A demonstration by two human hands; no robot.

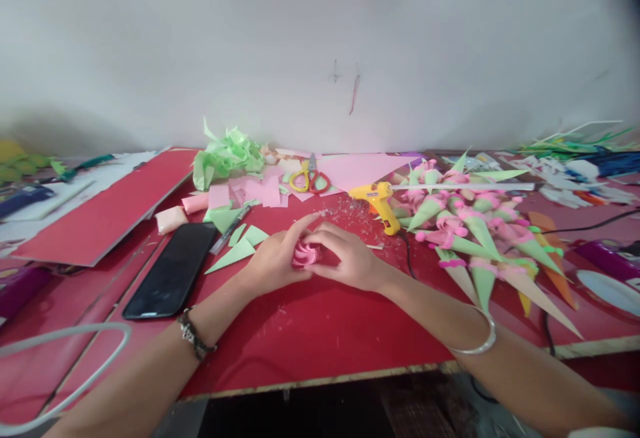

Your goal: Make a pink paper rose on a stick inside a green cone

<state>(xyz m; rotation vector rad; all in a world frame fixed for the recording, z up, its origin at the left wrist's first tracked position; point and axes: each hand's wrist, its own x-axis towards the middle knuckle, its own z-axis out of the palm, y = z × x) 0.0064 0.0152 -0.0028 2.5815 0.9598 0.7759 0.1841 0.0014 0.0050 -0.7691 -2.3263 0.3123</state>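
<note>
A small pink paper rosette [305, 254] with curled folds is held between my two hands above the red table [320, 331]. My left hand [276, 259] closes on its left side, thumb and forefinger curved around it. From the right, my right hand [350, 259] pinches the same rosette with bent fingers. The underside of the rosette is hidden by my hands. Just left of my left hand lie cut pieces of light green paper [234, 255]. A yellow glue gun [381, 206] lies beyond my right hand, with bits of dried glue scattered near it.
Right of the glue gun is a pile of pink and green paper cones [465, 218]. A black phone [173, 271] lies at left, near a red board [110, 205]. Scissors [309, 178], pink paper squares [250, 190] and crumpled green paper [227, 158] lie toward the white wall [280, 58].
</note>
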